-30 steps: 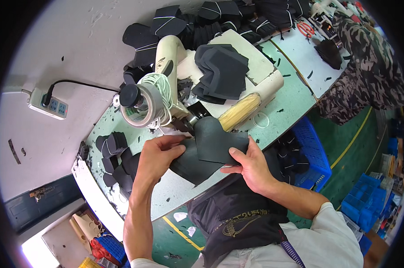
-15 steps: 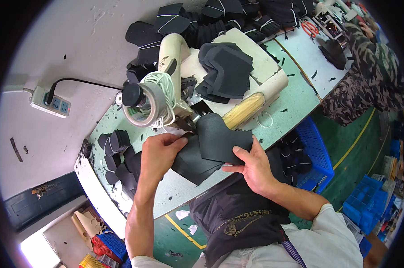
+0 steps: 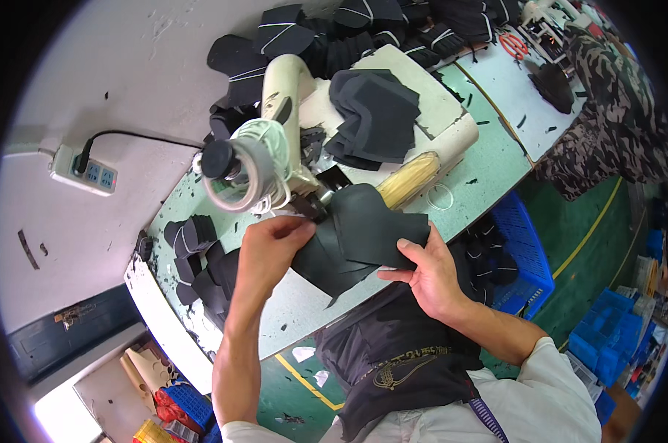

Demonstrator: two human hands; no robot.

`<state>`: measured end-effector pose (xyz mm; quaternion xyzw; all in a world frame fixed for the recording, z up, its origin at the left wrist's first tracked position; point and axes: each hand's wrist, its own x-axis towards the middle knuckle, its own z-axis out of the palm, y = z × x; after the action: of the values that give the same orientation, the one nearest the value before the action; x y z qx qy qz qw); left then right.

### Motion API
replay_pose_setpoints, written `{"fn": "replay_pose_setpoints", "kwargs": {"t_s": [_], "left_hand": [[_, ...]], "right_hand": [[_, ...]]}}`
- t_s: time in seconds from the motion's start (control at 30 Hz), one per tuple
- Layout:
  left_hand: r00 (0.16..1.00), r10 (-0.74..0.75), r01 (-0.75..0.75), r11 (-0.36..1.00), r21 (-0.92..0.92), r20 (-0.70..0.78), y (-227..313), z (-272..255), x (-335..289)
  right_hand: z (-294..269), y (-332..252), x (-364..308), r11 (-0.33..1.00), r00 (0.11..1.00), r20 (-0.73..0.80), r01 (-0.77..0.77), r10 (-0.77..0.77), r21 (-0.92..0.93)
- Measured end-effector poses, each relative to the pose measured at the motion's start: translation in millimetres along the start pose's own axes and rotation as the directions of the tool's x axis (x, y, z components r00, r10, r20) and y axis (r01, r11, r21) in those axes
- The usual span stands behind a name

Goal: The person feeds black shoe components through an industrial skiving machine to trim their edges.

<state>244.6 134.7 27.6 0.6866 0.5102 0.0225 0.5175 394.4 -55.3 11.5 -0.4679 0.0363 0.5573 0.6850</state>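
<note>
Head view: a flat, matte black sheet with a curved upper edge [image 3: 374,230] lies immediately left of the right hand [image 3: 436,277], its right edge pinched between thumb and fingers. A second flat black sheet [image 3: 321,258], partly beneath it, lies just right of the left hand [image 3: 269,247], which pinches its upper left edge. A cream-painted metal machine [image 3: 452,131] stands beyond both hands.

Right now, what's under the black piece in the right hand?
At least one more black piece shows past the left side of the held piece. How far it extends underneath, and anything else there, is hidden.
</note>
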Motion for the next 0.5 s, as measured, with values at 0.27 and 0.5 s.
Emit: {"fn": "replay_pose_setpoints", "kwargs": {"t_s": [0.27, 0.5], "left_hand": [[0.997, -0.002, 0.019, 0.976, 0.217, -0.077, 16, 6, -1], [0.998, -0.067, 0.066, 0.998, 0.019, 0.014, 5, -6, -3]], "right_hand": [[1, 1, 0, 1.000, 1.000, -0.009, 0.006, -0.005, 0.018], [1, 2, 0, 0.999, 1.000, 0.001, -0.003, 0.003, 0.033]]}}
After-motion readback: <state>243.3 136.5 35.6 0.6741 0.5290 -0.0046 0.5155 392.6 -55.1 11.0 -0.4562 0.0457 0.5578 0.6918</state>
